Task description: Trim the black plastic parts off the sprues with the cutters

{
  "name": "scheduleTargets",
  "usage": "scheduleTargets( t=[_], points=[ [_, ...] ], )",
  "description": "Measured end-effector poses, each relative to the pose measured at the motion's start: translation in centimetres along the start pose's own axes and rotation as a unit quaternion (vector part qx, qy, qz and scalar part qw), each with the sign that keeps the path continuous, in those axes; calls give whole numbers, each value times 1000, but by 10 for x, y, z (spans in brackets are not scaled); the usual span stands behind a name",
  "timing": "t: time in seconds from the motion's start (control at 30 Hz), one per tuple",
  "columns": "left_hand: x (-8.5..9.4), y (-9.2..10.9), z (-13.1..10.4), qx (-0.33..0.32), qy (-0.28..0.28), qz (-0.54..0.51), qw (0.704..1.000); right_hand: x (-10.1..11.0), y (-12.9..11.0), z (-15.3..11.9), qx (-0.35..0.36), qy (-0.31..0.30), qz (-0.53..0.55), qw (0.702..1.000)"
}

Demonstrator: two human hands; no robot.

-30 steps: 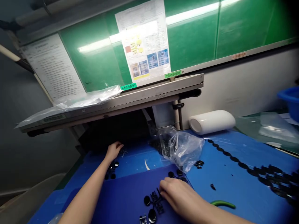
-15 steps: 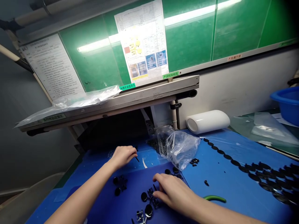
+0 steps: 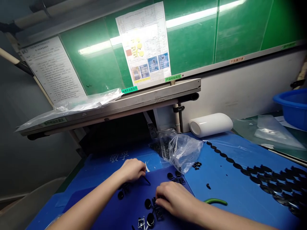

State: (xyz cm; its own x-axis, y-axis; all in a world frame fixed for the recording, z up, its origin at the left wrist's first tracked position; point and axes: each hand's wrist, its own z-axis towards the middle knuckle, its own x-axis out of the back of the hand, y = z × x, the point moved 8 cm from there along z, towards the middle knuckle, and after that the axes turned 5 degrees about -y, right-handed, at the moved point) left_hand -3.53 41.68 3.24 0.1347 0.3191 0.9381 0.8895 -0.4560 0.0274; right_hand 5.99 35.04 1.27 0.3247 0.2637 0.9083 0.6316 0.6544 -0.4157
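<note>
My left hand [image 3: 133, 170] is closed in a pinch on a thin black strip [image 3: 146, 180], its lower end pointing down toward the dark blue mat [image 3: 141, 192]. To the right, my right hand [image 3: 176, 198] has thumb and fingers curled together beside a black moulded plastic part [image 3: 157, 211] with round discs. What its fingertips hold, if anything, is hidden. Another black disc [image 3: 150, 219] sits at the near edge by a shiny bracket-like piece [image 3: 141, 222]. Similar black parts lie under my left wrist and beyond my right hand [image 3: 177, 173].
A clear plastic bag [image 3: 184, 151] with dark pieces lies behind the mat, near a white roll [image 3: 211, 124]. Rows of black discs [image 3: 268, 183] cover the right side. A green curved handle [image 3: 216, 201] is by my right forearm. A shelf [image 3: 115, 110] overhangs the back.
My left hand has moved right and nearer, carrying the black strip over the mat. My right thumb and fingers have drawn closer together by the black part. The view has shifted slightly.
</note>
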Motion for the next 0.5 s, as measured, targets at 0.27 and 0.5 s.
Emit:
scheduleTargets(
  t=[0.27,0.5],
  points=[
    [20,13,-11,-50,-27,-119,991,8,0,-17,30,-27,-6,999],
    [51,-16,-72,10,135,-324,936,13,-3,-20,31,-46,-11,998]
  ],
)
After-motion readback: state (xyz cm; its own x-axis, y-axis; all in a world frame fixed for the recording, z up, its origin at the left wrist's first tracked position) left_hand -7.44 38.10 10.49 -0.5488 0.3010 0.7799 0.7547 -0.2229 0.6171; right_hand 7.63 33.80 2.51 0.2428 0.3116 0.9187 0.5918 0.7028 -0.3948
